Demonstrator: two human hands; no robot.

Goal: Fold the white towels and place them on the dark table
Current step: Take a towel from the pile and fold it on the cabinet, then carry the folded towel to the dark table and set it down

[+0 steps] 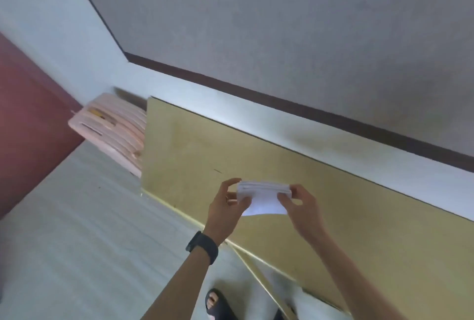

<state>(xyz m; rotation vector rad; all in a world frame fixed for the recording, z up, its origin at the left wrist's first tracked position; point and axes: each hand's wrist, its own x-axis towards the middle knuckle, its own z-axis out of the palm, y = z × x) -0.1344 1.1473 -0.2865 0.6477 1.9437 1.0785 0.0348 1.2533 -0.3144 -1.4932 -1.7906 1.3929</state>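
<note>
A small folded white towel (pixel 264 197) is held up in the air over the olive-gold table top (pixel 333 217). My left hand (pixel 225 208) pinches its left end and my right hand (pixel 301 206) pinches its right end. The towel's top edge shows several stacked layers, and a loose flap hangs below. A black watch sits on my left wrist. No other towel is in view.
A stack of pink plastic stools (pixel 115 129) stands at the table's left end against the wall. The light floor (pixel 77 242) lies to the left. A dark red surface (pixel 28 119) is at the far left. My sandalled foot (pixel 215 304) shows at the bottom.
</note>
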